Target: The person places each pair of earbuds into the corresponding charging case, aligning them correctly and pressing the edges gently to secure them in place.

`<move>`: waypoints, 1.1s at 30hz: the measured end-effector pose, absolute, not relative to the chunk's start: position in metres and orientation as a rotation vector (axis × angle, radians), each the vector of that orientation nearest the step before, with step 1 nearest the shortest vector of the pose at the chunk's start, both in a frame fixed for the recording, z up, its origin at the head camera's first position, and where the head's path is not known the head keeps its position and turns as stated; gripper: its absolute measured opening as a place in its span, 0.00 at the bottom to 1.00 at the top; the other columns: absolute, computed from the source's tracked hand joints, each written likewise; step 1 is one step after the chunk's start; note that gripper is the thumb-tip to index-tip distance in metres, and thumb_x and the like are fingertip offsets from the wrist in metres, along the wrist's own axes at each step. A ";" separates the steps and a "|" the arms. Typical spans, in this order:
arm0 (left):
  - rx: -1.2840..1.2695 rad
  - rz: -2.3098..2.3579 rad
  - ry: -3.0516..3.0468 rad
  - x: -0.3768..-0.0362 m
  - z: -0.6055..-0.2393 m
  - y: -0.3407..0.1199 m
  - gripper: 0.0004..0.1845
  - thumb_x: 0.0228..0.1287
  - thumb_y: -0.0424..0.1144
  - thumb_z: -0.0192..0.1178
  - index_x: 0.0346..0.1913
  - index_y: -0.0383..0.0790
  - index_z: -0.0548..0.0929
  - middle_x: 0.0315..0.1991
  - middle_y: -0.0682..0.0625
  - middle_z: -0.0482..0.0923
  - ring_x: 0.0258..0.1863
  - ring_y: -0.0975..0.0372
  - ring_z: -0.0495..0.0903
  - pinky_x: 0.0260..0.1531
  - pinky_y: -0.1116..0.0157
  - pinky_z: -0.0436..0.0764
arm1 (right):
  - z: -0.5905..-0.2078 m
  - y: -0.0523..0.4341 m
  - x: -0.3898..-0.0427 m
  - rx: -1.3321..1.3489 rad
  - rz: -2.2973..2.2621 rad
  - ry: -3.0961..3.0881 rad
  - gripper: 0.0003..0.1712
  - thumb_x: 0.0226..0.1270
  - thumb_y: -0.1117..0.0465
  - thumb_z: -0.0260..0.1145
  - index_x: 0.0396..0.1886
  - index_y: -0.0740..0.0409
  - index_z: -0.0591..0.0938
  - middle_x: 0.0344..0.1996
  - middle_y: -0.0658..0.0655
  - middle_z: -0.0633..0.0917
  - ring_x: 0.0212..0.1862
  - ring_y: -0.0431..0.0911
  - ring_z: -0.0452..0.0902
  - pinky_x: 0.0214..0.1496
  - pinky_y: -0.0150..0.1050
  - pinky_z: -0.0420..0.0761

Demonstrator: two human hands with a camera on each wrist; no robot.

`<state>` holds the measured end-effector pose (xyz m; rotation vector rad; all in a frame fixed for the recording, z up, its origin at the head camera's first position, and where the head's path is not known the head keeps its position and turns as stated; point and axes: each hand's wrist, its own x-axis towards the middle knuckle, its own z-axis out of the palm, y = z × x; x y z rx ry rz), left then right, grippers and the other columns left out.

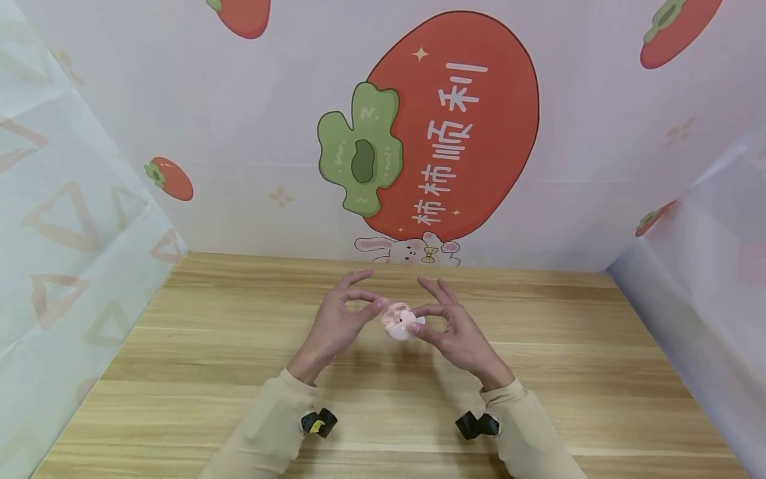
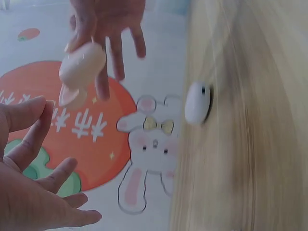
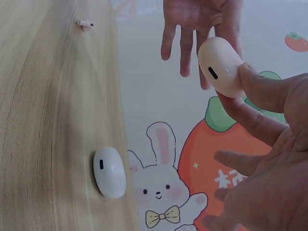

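My right hand pinches a pale pink earbud case between thumb and index finger, above the table. Its lid stands up on the left side, and a small dark spot shows inside; in the right wrist view the case turns its black port outward. Close to the lid, my left hand brings thumb and index tips together, the other fingers spread. Whether something small sits between those tips is hidden. On the tabletop lie a white, rounded case-like object with a black slot, and a small pink earbud.
The wooden table meets a printed backdrop at its far edge, with fabric-like side walls left and right. Black cameras are strapped at both wrists over beige sleeves.
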<state>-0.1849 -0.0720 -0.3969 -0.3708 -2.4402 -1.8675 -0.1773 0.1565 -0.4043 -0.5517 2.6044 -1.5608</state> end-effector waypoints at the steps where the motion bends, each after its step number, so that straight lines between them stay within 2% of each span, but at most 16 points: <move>1: -0.375 -1.824 -2.455 -0.186 -0.397 -0.076 0.08 0.65 0.38 0.70 0.40 0.35 0.91 0.71 0.47 0.69 0.75 0.48 0.58 0.70 0.37 0.56 | -0.404 0.157 -0.177 -0.546 -1.560 2.609 0.10 0.65 0.64 0.74 0.45 0.59 0.90 0.78 0.55 0.62 0.81 0.53 0.33 0.72 0.75 0.38; 6: -0.377 -1.598 -2.553 -0.190 -0.403 -0.099 0.10 0.64 0.39 0.71 0.44 0.37 0.90 0.70 0.41 0.69 0.72 0.43 0.63 0.68 0.40 0.63 | -0.405 0.158 -0.179 -0.520 -1.557 2.637 0.10 0.65 0.63 0.74 0.45 0.58 0.90 0.78 0.56 0.62 0.81 0.53 0.35 0.73 0.73 0.38; 12: -0.462 -1.276 -2.693 -0.193 -0.416 -0.125 0.11 0.61 0.34 0.72 0.45 0.32 0.88 0.65 0.32 0.72 0.70 0.34 0.62 0.68 0.36 0.58 | -0.404 0.160 -0.179 -0.494 -1.562 2.645 0.09 0.65 0.63 0.73 0.44 0.58 0.90 0.78 0.55 0.63 0.81 0.53 0.36 0.73 0.72 0.39; 15: -0.506 -1.103 -2.800 -0.191 -0.422 -0.134 0.11 0.59 0.34 0.73 0.43 0.33 0.89 0.62 0.30 0.75 0.70 0.30 0.60 0.68 0.34 0.56 | -0.404 0.160 -0.179 -0.487 -1.562 2.650 0.08 0.65 0.63 0.73 0.44 0.58 0.90 0.77 0.56 0.63 0.81 0.53 0.36 0.73 0.73 0.39; 18: -0.542 -0.945 -2.896 -0.189 -0.427 -0.139 0.10 0.57 0.34 0.73 0.41 0.34 0.90 0.59 0.31 0.77 0.68 0.30 0.63 0.67 0.34 0.59 | -0.404 0.160 -0.179 -0.485 -1.566 2.648 0.08 0.65 0.64 0.73 0.44 0.58 0.90 0.77 0.57 0.63 0.81 0.53 0.36 0.73 0.73 0.39; 24: -0.605 -0.748 -3.003 -0.186 -0.437 -0.143 0.09 0.54 0.36 0.77 0.37 0.37 0.91 0.53 0.38 0.83 0.60 0.43 0.75 0.63 0.39 0.68 | -0.404 0.160 -0.179 -0.475 -1.572 2.642 0.09 0.65 0.64 0.74 0.44 0.58 0.90 0.77 0.58 0.63 0.81 0.53 0.36 0.73 0.72 0.39; 33: -0.552 -0.664 -3.088 -0.183 -0.441 -0.143 0.04 0.54 0.36 0.77 0.32 0.45 0.91 0.56 0.41 0.82 0.67 0.37 0.68 0.68 0.34 0.58 | -0.405 0.160 -0.180 -0.478 -1.574 2.638 0.09 0.65 0.64 0.73 0.44 0.59 0.90 0.77 0.57 0.63 0.81 0.55 0.37 0.73 0.72 0.39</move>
